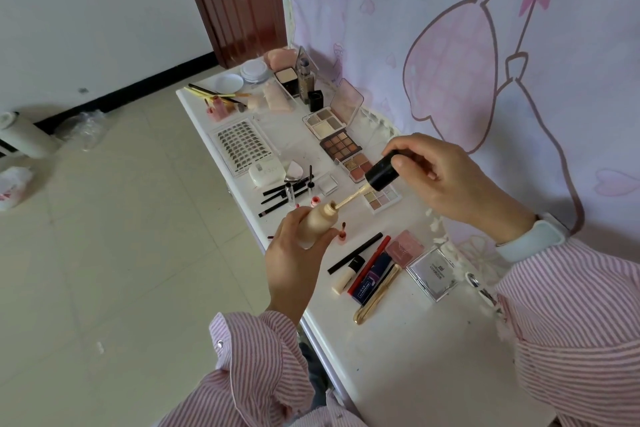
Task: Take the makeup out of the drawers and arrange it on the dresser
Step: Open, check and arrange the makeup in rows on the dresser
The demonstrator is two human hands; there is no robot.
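My left hand (294, 253) grips a beige foundation bottle (320, 220), tilted with its open neck toward the upper right, above the front edge of the white dresser (398, 357). My right hand (446, 180) pinches the bottle's black dropper cap (381, 172). The cap's thin pipette (349, 200) slants down and its tip sits at the bottle's mouth. Makeup covers the dresser top: eyeshadow palettes (341, 145), a lash tray (244, 144), pencils and tubes (367, 267), a silver compact (433, 272).
A pink patterned curtain (485, 62) hangs behind the dresser. A dark wooden door frame (235, 0) stands at the far end. Tiled floor (121, 236) lies to the left, with a white cylinder (24, 135) and plastic bags (14, 187) on it.
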